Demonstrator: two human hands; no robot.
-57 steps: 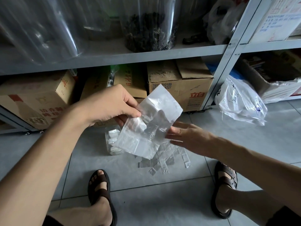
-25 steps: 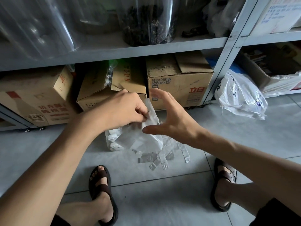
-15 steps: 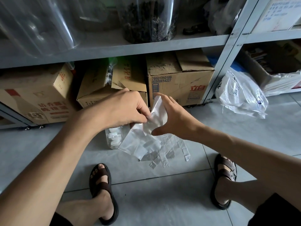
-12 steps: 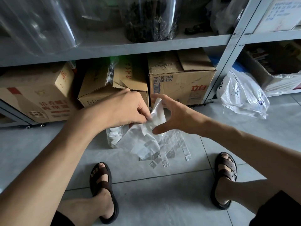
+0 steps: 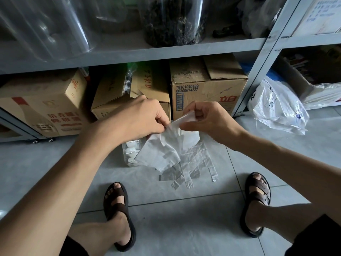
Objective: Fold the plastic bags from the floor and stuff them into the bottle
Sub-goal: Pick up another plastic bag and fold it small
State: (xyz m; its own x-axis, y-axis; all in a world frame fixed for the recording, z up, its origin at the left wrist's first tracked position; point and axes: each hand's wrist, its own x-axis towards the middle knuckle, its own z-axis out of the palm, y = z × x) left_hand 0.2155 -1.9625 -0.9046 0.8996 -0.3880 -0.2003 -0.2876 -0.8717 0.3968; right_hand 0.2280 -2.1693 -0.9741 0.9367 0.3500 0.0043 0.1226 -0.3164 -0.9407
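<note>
Head view. At the centre of the frame, a translucent plastic bag (image 5: 164,146) hangs crumpled between 2 hands, clear of the floor. The left hand (image 5: 136,119) enters from the lower left with its fingers curled and pinches the bag's upper edge; its fingertips are hidden behind its own knuckles. The right hand (image 5: 210,121) enters from the right and pinches a raised corner of the same bag between thumb and curled fingers.

Just below the left hand, a clear bottle (image 5: 129,154) stands on the tiled floor (image 5: 175,228) with white folded pieces inside. The hand covers its top and the bag covers its right side, so its mouth cannot be made out. To the right of the bottle, flat clear bags (image 5: 197,169) lie overlapped on the tiles. Their number cannot be told, and the held bag hides their far edge.

Open room: bare tiles fill the lower centre between the left sandal (image 5: 118,206) and the right sandal (image 5: 257,196).

Bounds: cardboard boxes (image 5: 208,89) under a grey shelf (image 5: 147,54) close the space directly behind the hands. A slanted shelf post (image 5: 258,67) and a lumped white bag (image 5: 276,111) close the upper right. A dark-filled jar (image 5: 173,24) on the shelf is cut off by the top edge, and both forearms are cut off by the frame's lower corners.
</note>
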